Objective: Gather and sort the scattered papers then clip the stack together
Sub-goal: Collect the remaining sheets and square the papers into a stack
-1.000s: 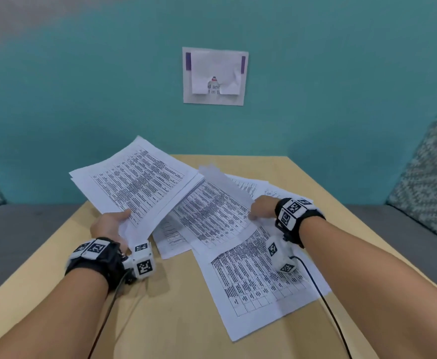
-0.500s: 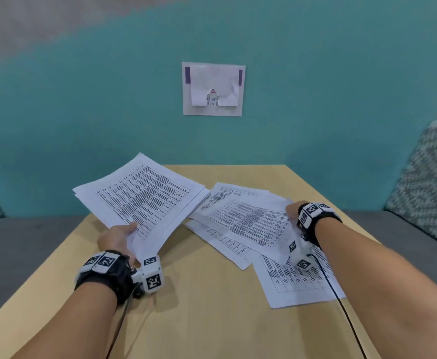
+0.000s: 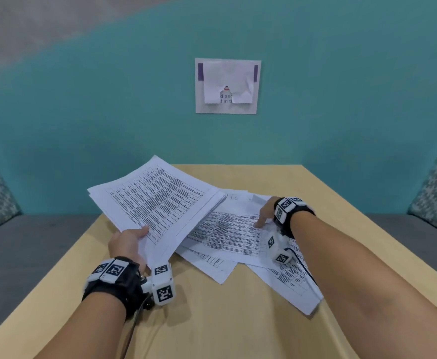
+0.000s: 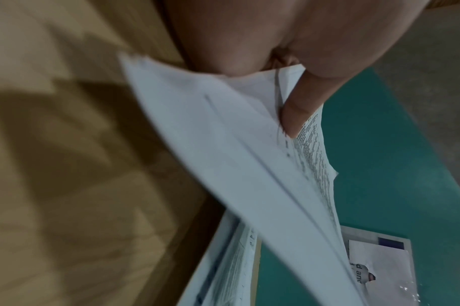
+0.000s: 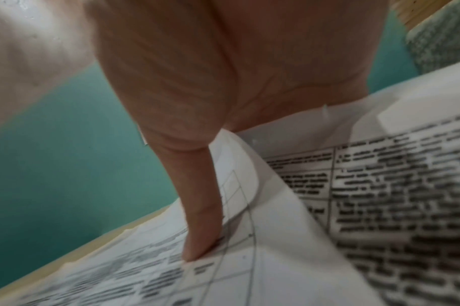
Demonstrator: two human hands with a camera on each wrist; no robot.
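Papers are split between a gathered stack and a loose spread. Nearest, the left hand pinches the near corner of the gathered stack, thumb on top and fingers beneath, so that the sheets fan up and away, clear of the desk. Lifting them this way probably leaves the surface free for the other hand to work. The left wrist view confirms the grip: a fingertip presses the printed face while the sheets sag below it.

Across from it, the right hand is on the loose sheets lying overlapped on the desk to the right of centre. Its thumb presses down on the top printed sheet, and in the right wrist view that sheet's edge curls up beside the thumb, with the other fingers hidden behind it. It looks like a pinch to peel this page off, though I cannot tell whether the hidden fingers have closed on it. One sheet juts toward the near right edge of the desk, another pokes out below the held stack.

Farther back, a notice hangs on the teal wall. No clip is visible, so clipping seems some way off.
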